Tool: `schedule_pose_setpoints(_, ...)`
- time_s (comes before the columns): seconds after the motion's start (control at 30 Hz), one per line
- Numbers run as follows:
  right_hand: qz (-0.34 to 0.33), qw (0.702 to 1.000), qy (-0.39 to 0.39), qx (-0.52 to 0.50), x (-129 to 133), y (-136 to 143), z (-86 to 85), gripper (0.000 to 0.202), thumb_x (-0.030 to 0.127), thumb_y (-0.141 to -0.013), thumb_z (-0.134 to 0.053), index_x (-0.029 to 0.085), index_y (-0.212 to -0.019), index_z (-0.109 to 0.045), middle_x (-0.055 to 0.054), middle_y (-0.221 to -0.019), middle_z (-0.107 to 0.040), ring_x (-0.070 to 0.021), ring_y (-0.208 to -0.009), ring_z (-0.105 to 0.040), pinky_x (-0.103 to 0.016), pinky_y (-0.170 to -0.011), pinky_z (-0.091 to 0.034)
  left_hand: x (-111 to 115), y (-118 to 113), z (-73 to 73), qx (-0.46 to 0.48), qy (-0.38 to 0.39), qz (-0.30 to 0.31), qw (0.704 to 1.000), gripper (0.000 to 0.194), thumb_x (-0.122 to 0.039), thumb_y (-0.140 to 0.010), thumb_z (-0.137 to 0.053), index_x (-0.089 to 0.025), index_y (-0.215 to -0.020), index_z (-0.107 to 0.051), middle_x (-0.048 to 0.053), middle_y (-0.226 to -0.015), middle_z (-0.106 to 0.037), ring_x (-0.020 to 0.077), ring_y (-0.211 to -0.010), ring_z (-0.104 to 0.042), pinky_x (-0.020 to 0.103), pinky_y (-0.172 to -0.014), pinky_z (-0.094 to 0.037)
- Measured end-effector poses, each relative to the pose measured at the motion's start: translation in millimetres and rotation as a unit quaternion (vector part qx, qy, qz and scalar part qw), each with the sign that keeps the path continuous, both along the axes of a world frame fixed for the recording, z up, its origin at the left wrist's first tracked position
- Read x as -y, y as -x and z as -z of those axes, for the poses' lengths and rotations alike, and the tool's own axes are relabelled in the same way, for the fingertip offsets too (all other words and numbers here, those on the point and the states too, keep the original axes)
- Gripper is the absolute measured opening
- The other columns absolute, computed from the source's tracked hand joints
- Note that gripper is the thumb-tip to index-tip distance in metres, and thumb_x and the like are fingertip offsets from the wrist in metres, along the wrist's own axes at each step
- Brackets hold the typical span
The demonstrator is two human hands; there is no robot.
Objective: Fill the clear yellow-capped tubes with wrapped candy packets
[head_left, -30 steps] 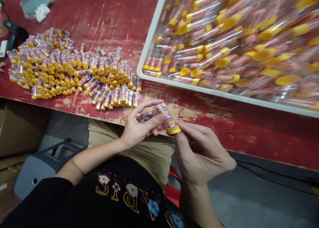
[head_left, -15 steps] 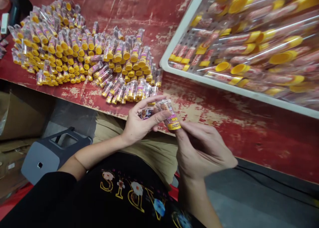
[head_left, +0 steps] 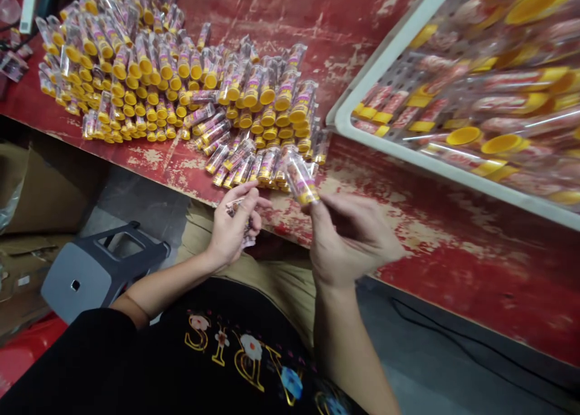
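The right hand (head_left: 351,237) is pinching a tube (head_left: 299,174) between thumb and fingertips at its yellow end, and the clear end is pointing up and away toward the pile (head_left: 149,70). The tube is showing just in front of the pile's near right corner; whether the two are touching, I cannot tell. Its label is carrying purple and yellow print over a picture, but the words are too blurred to read. The left hand (head_left: 232,231) is curling thumb and fingers around small printed pieces (head_left: 233,207), near the edge of the bench (head_left: 480,282); their print is too small to make out.

The pile is lying on the worn red bench, its tubes wearing purple-and-yellow labels and mostly turning their yellow ends toward the person. To the right, a white tray (head_left: 453,174) is holding clear tubes with yellow ends and red-and-white contents or labels, whose lettering is blurring. The black shirt (head_left: 217,373) is showing gold letters and flowers, seeming to spell PARIS upside down. A grey stool (head_left: 77,282) is standing at the left.
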State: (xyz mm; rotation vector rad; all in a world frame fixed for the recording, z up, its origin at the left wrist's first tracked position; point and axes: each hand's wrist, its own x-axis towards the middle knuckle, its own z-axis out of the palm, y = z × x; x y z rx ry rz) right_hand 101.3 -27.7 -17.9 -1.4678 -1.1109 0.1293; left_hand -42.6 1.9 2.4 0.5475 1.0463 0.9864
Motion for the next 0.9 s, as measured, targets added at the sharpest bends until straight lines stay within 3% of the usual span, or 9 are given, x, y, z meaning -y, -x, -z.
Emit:
schedule_pose_setpoints(0.17, -0.016, 0.998, 0.002, 0.066, -51.1, 21.0, 1.3, 0.012, 0.027, -0.095, -0.071, 0.019, -0.094, -0.08, -0.005, -0.087, -0.076, -0.0163, -0.079, -0.071, -0.031, -0.073, -0.058, -3.3, 17.2, -4.1, 0.036, 0.043, -0.093, 0.994, 0.053, -0.02, -0.08, -0.08, -0.017, -0.13, -0.065, 0.001, -0.088, -0.073, 0.0063, -0.061, -0.054, 0.017, -0.049, -0.037)
schedule_pose_setpoints(0.3, -0.099, 0.988, 0.049, 0.112, -59.5, 25.9, -5.5, 0.022, 0.027, -0.097, -0.067, 0.018, -0.114, -0.077, -0.008, -0.104, -0.077, -0.016, -0.085, -0.071, -0.032, -0.079, -0.059, -8.0, 24.3, -0.5, 0.031, 0.055, -0.153, 0.986, 0.062, -0.006, -0.079, -0.073, -0.018, -0.138, -0.062, 0.005, -0.099, -0.078, 0.0108, -0.077, -0.068, 0.022, -0.068, -0.052)
schedule_pose_setpoints(0.37, -0.103, 0.983, 0.075, 0.131, -61.2, 0.2, -8.0, 0.03, 0.025, -0.097, -0.064, 0.017, -0.125, -0.073, -0.01, -0.113, -0.076, -0.0168, -0.089, -0.07, -0.034, -0.081, -0.058, -9.9, 24.7, 0.7, 0.029, 0.056, -0.149, 0.987, 0.062, -0.008, -0.083, -0.074, -0.018, -0.142, -0.06, 0.009, -0.11, -0.08, 0.0163, -0.095, -0.075, 0.028, -0.085, -0.057)
schedule_pose_setpoints(0.47, 0.008, 0.967, 0.153, 0.204, -77.6, -74.9, -8.4, 0.03, 0.015, -0.095, -0.058, 0.018, -0.119, -0.075, -0.013, -0.11, -0.073, -0.0219, -0.1, -0.067, -0.041, -0.09, -0.054, -9.6, 21.9, -1.0, 0.048, 0.055, -0.116, 0.991, 0.059, -0.018, -0.09, -0.077, -0.017, -0.146, -0.058, 0.014, -0.117, -0.081, 0.0218, -0.109, -0.077, 0.035, -0.098, -0.058)
schedule_pose_setpoints(0.53, 0.082, 0.944, 0.213, 0.239, -99.4, -129.9, -7.4, 0.029, 0.01, -0.09, -0.063, 0.017, -0.115, -0.077, -0.019, -0.113, -0.07, -0.0277, -0.113, -0.061, -0.049, -0.101, -0.047, -7.3, 18.1, -4.0, 0.059, 0.052, -0.096, 0.992, 0.057, -0.023, -0.091, -0.08, -0.018, -0.144, -0.059, 0.013, -0.117, -0.081, 0.0218, -0.107, -0.079, 0.035, -0.096, -0.06)
schedule_pose_setpoints(0.63, 0.095, 0.919, 0.275, 0.266, -133.6, -184.7, -6.8, 0.032, 0.022, -0.093, -0.072, 0.016, -0.124, -0.077, -0.026, -0.134, -0.059, -0.0321, -0.129, -0.05, -0.053, -0.11, -0.04, -2.5, 9.1, -9.4, 0.061, 0.051, -0.057, 0.995, 0.054, -0.036, -0.086, -0.087, -0.017, -0.131, -0.064, 0.013, -0.113, -0.082, 0.0227, -0.1, -0.08, 0.031, -0.083, -0.063)
schedule_pose_setpoints(0.77, 0.06, 0.902, 0.316, 0.287, -151.9, -201.9, -3.6, 0.041, 0.042, -0.087, -0.083, 0.015, -0.118, -0.08, -0.026, -0.138, -0.057, -0.0307, -0.133, -0.046, -0.053, -0.111, -0.04, 2.0, -9.1, -16.9, 0.06, 0.073, 0.032, 0.995, 0.052, -0.054, -0.076, -0.092, -0.012, -0.097, -0.068, 0.015, -0.098, -0.082, 0.022, -0.081, -0.08, 0.022, -0.057, -0.057)
schedule_pose_setpoints(0.9, 0.073, 0.908, 0.317, 0.265, -151.7, -200.0, 8.4, 0.032, 0.043, -0.088, -0.079, 0.011, -0.095, -0.079, -0.017, -0.121, -0.072, -0.027, -0.129, -0.058, -0.052, -0.106, -0.041, 0.0, -28.5, -21.9, 0.099, 0.085, 0.057, 0.99, 0.038, -0.041, -0.08, -0.091, -0.013, -0.093, -0.069, 0.009, -0.093, -0.08, 0.0176, -0.078, -0.077, 0.019, -0.053, -0.053)
